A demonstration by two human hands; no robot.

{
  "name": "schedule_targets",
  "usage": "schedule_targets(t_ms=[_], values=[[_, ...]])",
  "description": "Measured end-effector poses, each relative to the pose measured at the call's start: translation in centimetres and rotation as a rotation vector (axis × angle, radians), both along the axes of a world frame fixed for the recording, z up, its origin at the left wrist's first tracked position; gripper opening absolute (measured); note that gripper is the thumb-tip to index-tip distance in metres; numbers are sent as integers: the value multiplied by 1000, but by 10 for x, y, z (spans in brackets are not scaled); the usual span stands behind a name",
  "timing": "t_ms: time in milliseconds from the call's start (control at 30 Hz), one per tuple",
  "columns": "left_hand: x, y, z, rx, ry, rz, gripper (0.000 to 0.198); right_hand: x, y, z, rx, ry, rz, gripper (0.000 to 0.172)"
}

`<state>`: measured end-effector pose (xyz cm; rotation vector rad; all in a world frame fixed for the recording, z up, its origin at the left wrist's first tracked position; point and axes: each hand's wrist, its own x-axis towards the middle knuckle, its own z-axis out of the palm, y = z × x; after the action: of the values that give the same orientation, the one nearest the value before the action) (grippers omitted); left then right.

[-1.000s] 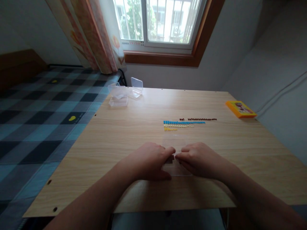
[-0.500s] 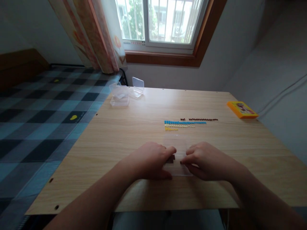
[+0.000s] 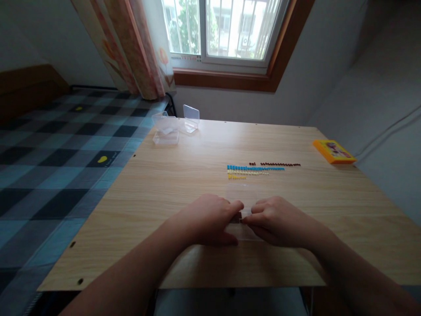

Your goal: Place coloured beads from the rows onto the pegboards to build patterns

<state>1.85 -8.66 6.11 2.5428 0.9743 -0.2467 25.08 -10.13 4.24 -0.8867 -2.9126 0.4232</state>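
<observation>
My left hand (image 3: 210,217) and my right hand (image 3: 274,217) rest on a clear flat plate (image 3: 241,195) near the front of the wooden table (image 3: 184,175). Their fingertips meet over a small cluster of dark brown beads (image 3: 236,217) on the plate. The right thumb and forefinger are pinched at the cluster's right edge; whether a bead sits between them I cannot tell. Farther back lie rows of tiny beads: a brown row (image 3: 279,164), a blue row (image 3: 255,168), a cream row (image 3: 248,173) and a short yellow row (image 3: 236,177).
Clear plastic boxes (image 3: 166,129) with an upright lid (image 3: 191,115) stand at the table's far left corner. A yellow-orange box (image 3: 333,151) lies at the far right edge. A checked bed cover (image 3: 59,153) fills the left. A window and curtain are behind.
My right hand drew a little to the right half a second ago, then came back so its fingertips again touch the brown beads beside my left forefinger. The view shifted slightly.
</observation>
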Motion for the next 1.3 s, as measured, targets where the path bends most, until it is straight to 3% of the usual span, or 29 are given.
schedule_targets(t_ms=[733,1300], values=[[0,-1,3,12,-5,-2,50,0,-1,-2,39,14,-7,25],[0,-1,0,2,-9,9,50,-2,-1,-2,-29,5,28,24]])
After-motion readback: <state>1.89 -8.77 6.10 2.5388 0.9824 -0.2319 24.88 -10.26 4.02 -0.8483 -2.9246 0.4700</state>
